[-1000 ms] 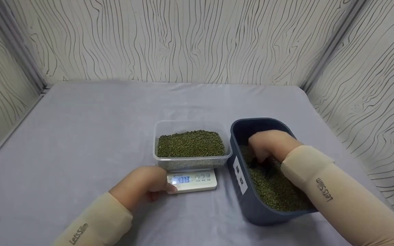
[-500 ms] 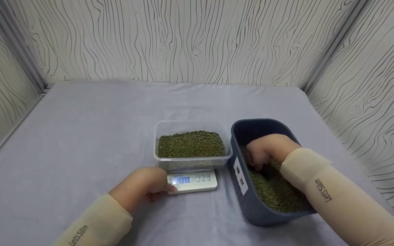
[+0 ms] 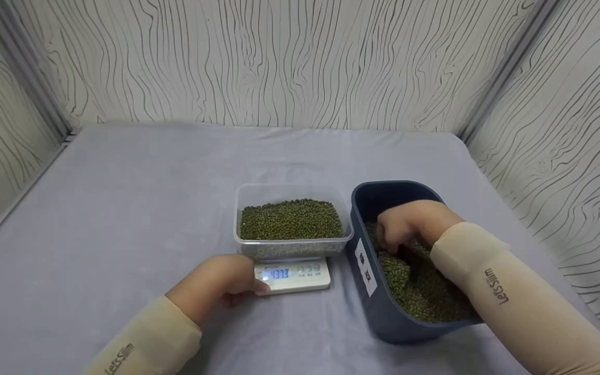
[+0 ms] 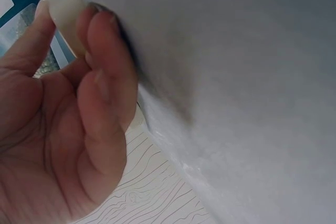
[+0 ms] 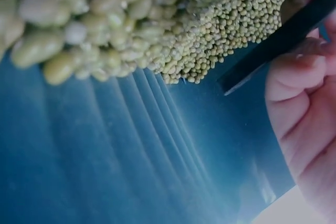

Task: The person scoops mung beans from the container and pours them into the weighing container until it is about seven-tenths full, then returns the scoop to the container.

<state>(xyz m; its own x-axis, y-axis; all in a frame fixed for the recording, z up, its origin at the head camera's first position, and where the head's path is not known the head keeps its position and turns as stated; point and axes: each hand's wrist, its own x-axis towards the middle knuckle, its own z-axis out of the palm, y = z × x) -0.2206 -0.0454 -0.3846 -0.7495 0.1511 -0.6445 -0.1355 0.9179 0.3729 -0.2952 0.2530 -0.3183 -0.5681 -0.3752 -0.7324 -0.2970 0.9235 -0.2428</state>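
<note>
My left hand (image 3: 227,276) pinches the left front corner of a white digital kitchen scale (image 3: 305,284). In the left wrist view the thumb lies on top of the scale (image 4: 63,3) and the fingers curl at its edge. A clear plastic container (image 3: 295,242) of green mung beans (image 3: 292,219) stands on the scale, whose display appears to read 437.3. My right hand (image 3: 407,224) is down inside a dark blue bin (image 3: 378,307) of mung beans (image 3: 425,302). It grips a flat black handle (image 5: 278,43); the tool's other end is hidden.
The bin stands close against the container's right side, with a white label (image 3: 366,268) on its wall. A pale grey cloth (image 3: 138,198) covers the table. Wood-grain patterned panels (image 3: 279,62) rise at the back and sides.
My right hand has shifted slightly within the bin, first down and left, then back up. The beans near it now form a mound by the left wall. The left hand and display stay unchanged.
</note>
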